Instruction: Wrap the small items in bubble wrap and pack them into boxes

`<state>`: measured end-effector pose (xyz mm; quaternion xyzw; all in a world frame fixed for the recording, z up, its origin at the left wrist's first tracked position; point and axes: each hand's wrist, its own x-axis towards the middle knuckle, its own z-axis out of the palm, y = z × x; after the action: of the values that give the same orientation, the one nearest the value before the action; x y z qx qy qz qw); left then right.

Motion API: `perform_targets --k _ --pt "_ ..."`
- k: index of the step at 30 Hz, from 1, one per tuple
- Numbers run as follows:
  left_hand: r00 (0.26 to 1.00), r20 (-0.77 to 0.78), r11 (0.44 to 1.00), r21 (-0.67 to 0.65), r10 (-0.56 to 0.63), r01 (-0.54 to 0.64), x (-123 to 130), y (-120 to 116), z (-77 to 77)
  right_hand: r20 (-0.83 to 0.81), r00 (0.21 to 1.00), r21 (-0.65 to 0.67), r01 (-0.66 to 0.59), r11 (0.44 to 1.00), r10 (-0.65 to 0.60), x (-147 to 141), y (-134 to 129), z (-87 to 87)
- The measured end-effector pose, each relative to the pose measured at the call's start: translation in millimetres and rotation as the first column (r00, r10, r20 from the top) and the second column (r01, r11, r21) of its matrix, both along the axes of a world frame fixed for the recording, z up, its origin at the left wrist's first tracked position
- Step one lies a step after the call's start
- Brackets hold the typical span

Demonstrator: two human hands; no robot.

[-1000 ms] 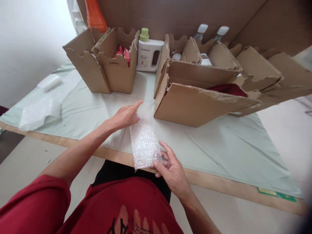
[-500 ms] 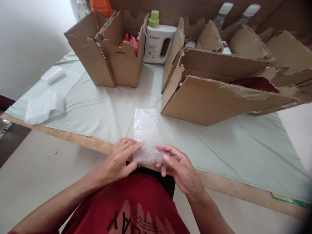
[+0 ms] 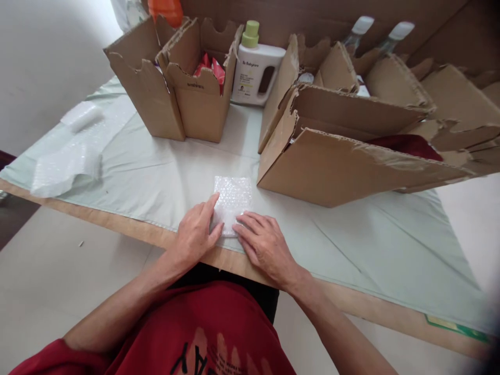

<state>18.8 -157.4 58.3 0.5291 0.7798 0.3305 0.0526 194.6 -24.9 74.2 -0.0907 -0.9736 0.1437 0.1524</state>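
Observation:
A folded piece of clear bubble wrap (image 3: pixel 234 188) lies flat on the cloth near the table's front edge. My left hand (image 3: pixel 196 229) rests along its left side, thumb and index finger spread on the sheet. On the lower right part of the wrap lies my right hand (image 3: pixel 265 240), palm down, with its fingers stretched over the edge. Both hands touch the wrap without visibly gripping it. Part of the lower corners is hidden under my fingers.
Cardboard boxes (image 3: pixel 201 112) stand at the back left, beside a white detergent bottle (image 3: pixel 255 73). A larger cardboard box (image 3: pixel 336 166) with dark red cloth inside is at the right. Loose bubble wrap (image 3: pixel 64 169) lies at the far left. Two white-capped bottles (image 3: pixel 361 26) stand behind.
The bubble wrap has become shorter, its near end now farther from the table edge. Both hands have moved forward, and my right hand has turned from pinching the edge to lying flat.

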Motion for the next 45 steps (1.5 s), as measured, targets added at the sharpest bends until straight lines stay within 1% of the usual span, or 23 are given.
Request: perform_targets --k 3,5,7,9,10,12,13,14,16,19,21,22,25,26,27,29,31,33,36,38,40,42,45 --pt "0.993 -0.062 0.990 0.096 -0.099 0.105 3 -15 12.0 -0.020 1.000 -0.022 0.012 1.000 -0.012 -3 1 -0.4" --pt "0.978 -0.088 0.974 0.107 -0.191 0.200 4 -24 18.0 -0.032 0.999 -0.102 0.008 0.995 -0.012 -3 1 3.7" --pt "0.969 -0.086 0.964 0.108 -0.233 0.242 5 -27 19.0 -0.016 1.000 -0.214 0.011 0.977 -0.015 -4 1 8.6" --pt "0.978 -0.037 0.973 0.102 -0.206 0.208 4 -23 15.5 0.003 0.999 -0.314 0.047 0.948 -0.049 -5 2 11.5" --pt "0.985 -0.002 0.981 0.090 -0.172 0.172 3 -19 12.9 -0.010 0.996 -0.333 0.084 0.939 -0.093 -6 2 11.8" --pt "0.992 0.059 0.993 0.050 -0.107 0.104 -1 -8 7.3 -0.094 0.973 -0.284 0.177 0.942 -0.211 -5 3 10.0" --pt "0.993 0.077 0.996 0.027 -0.086 0.084 -3 -3 4.9 -0.154 0.955 -0.228 0.215 0.950 -0.253 -4 3 8.3" --pt "0.994 0.084 0.997 0.009 -0.071 0.071 -5 2 2.8 -0.203 0.943 -0.162 0.232 0.959 -0.262 -2 3 6.3" --pt "0.996 0.065 0.998 -0.018 -0.062 0.063 -7 9 -0.1 -0.217 0.957 -0.043 0.189 0.981 -0.194 0 2 2.1" --pt "0.999 -0.013 0.999 0.004 -0.036 0.036 -7 9 -0.4 -0.098 0.993 0.027 0.067 0.997 -0.064 -1 1 -2.7" --pt "0.998 -0.060 0.997 0.072 -0.027 0.031 -4 2 1.9 -0.052 0.997 0.001 0.053 0.999 -0.053 -3 2 -2.9" --pt "0.996 -0.074 0.993 0.103 -0.046 0.053 -3 -2 3.5 -0.049 0.997 -0.039 0.055 0.998 -0.057 -3 2 -1.9" --pt "0.983 -0.078 0.978 0.113 -0.167 0.175 0 -14 8.6 -0.035 0.998 -0.230 0.048 0.972 -0.057 -3 2 4.8" --pt "0.982 -0.067 0.977 0.108 -0.176 0.183 0 -17 9.9 -0.012 0.998 -0.289 0.057 0.956 -0.063 -2 2 7.3" --pt "0.987 -0.049 0.981 0.112 -0.156 0.160 0 -19 11.1 0.017 0.997 -0.324 0.081 0.943 -0.080 -3 2 9.3" --pt "0.998 0.015 0.989 0.137 -0.055 0.052 0 -22 12.6 0.083 0.986 -0.302 0.161 0.940 -0.143 -5 3 11.3" --pt "0.994 0.107 0.989 0.142 0.031 -0.046 -1 -24 13.2 0.132 0.970 -0.202 0.226 0.953 -0.202 -11 6 10.4" --pt "0.981 0.186 0.989 0.127 0.058 -0.082 0 -28 13.2 0.164 0.960 -0.111 0.245 0.963 -0.225 -17 10 7.9" --pt "0.971 0.234 0.991 0.113 0.050 -0.078 2 -34 12.6 0.177 0.962 -0.061 0.221 0.973 -0.207 -21 15 5.0" --pt "0.969 0.241 0.991 0.113 0.045 -0.074 3 -37 12.7 0.167 0.969 -0.080 0.198 0.977 -0.183 -21 15 5.3" --pt "0.967 0.251 0.990 0.119 0.048 -0.080 3 -38 13.7 0.144 0.976 -0.147 0.183 0.972 -0.162 -19 13 7.3" --pt "0.959 0.277 0.988 0.118 0.062 -0.099 3 -38 15.3 0.116 0.981 -0.242 0.179 0.954 -0.154 -16 9 10.8" --pt "0.932 0.351 0.988 0.090 0.087 -0.126 4 -36 16.5 0.095 0.981 -0.371 0.195 0.908 -0.172 -11 3 17.1"
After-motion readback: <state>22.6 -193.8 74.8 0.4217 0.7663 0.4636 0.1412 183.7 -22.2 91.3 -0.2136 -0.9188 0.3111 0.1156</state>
